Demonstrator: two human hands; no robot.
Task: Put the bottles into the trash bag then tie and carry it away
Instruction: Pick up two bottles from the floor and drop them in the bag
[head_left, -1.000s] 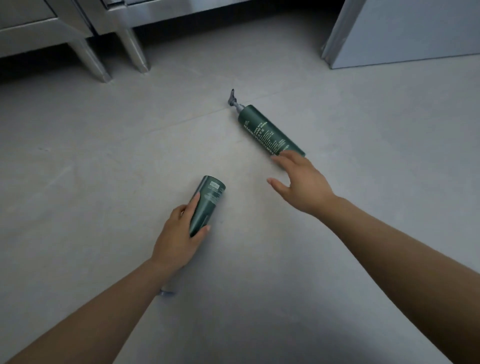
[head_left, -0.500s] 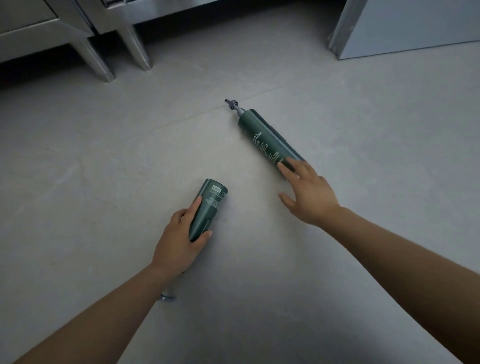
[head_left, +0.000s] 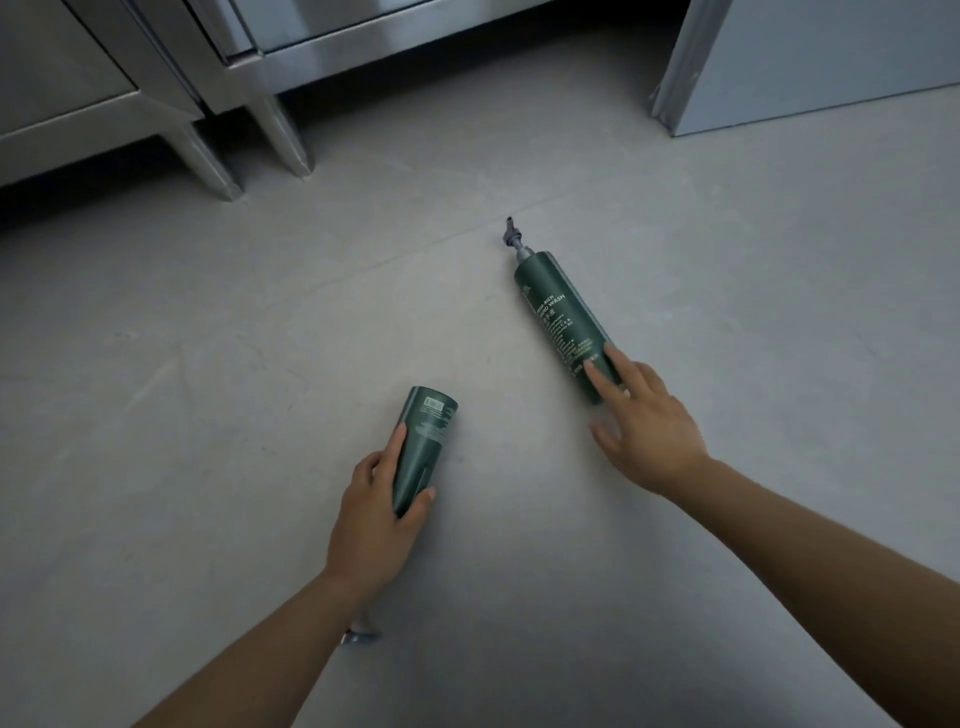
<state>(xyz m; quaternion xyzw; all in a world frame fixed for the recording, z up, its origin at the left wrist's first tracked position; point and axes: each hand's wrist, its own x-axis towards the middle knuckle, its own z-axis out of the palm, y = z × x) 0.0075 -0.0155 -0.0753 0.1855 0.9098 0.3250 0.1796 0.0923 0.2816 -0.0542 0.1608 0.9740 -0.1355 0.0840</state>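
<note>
Two dark green pump bottles are on the grey floor. My left hand (head_left: 376, 512) grips the nearer bottle (head_left: 423, 441) around its lower body, its flat base pointing away from me; its pump head (head_left: 358, 635) peeks out under my wrist. The second bottle (head_left: 558, 317) lies flat to the right, grey pump pointing away. My right hand (head_left: 644, 421) rests straight fingertips on that bottle's near end, thumb spread to the left. No trash bag is in view.
Stainless steel cabinets on legs (head_left: 270, 130) stand along the back left. A pale grey panel or door (head_left: 810, 57) stands at the back right. Bare floor (head_left: 208, 364) surrounds both bottles.
My right hand slid onto the far bottle's near end, and the bottle swung so its pump points more straight away. My left hand keeps its hold on the near bottle.
</note>
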